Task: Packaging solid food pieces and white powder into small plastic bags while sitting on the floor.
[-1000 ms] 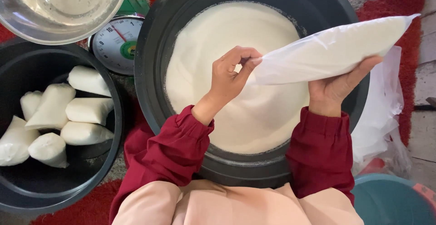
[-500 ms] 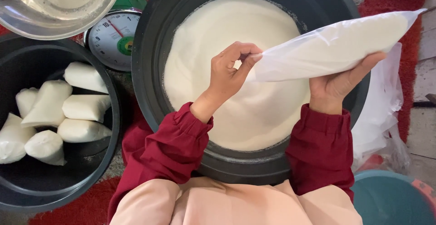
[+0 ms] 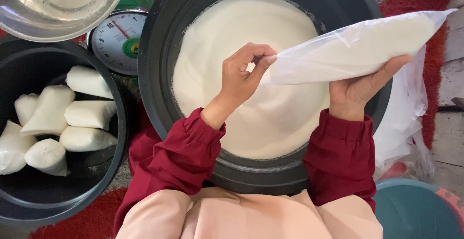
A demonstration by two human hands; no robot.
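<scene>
Over the tub (image 3: 159,99) — bag (image 3: 357,46) pinched by left hand (image 3: 241,77), cradled on right hand (image 3: 360,91) — palm hidden.

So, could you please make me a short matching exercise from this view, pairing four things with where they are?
Things:
1. filled plastic bag
2. dial scale
3. tied white packets
4. white powder

Places:
A. in the big dark tub
B. between the left hand and right hand
C. in the smaller dark basin
D. between tub and basin

Pairs: 1-B, 2-D, 3-C, 4-A
</scene>
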